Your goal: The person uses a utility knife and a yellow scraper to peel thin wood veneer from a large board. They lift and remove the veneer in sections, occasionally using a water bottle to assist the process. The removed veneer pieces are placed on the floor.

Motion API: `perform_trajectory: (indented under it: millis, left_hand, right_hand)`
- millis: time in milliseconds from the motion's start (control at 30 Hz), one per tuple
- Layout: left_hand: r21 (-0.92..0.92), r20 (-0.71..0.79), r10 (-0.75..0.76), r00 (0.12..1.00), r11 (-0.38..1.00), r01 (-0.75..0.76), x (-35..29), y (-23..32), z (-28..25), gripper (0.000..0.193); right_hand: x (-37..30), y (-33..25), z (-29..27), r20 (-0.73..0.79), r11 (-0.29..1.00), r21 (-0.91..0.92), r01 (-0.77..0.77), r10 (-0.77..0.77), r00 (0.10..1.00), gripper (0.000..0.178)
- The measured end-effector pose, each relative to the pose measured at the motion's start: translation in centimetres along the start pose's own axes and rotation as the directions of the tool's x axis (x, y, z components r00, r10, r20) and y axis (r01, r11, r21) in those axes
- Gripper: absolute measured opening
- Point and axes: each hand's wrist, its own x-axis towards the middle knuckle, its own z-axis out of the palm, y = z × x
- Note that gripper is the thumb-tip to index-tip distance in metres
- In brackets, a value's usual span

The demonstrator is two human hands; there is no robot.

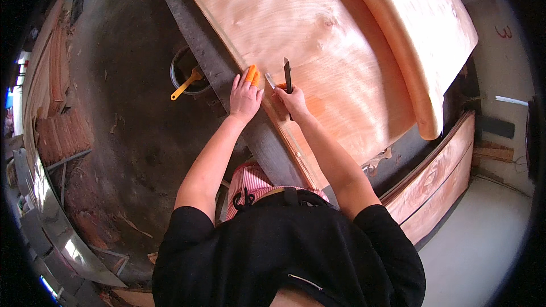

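My left hand (245, 101), with orange coverings on some of its fingers, lies with fingers stretched out on the near-left edge of a stack of pale veneer sheets (273, 11). Just right of it, my right hand (293, 102) is closed around a black utility knife (288, 74), whose metal tip points away from me. A small, thin, whitish strip (270, 80) sticks out at the right hand's fingertips; what it is I cannot make out. Orange also shows on a finger of this hand.
A dark metal table edge (267, 142) runs under the sheets. To the left, a round pot (174, 71) holds a yellow-handled brush (185, 86). A veneer sheet rolled over at its edge (392, 40) lies on the right. More sheets (435, 185) stand at lower right, and brown veneer pieces (62, 133) lie far left.
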Motion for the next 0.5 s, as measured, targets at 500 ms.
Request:
perform_trajectory:
  millis: [500]
  left_hand:
    - [0.214, 0.249, 0.201, 0.948, 0.943, -0.256, 1.5, 2.2, -1.1, 0.03]
  right_hand:
    - [3.2, -5.5, -7.5, 0.296, 0.591, -0.741, 0.319, -0.14, 0.945, 0.025]
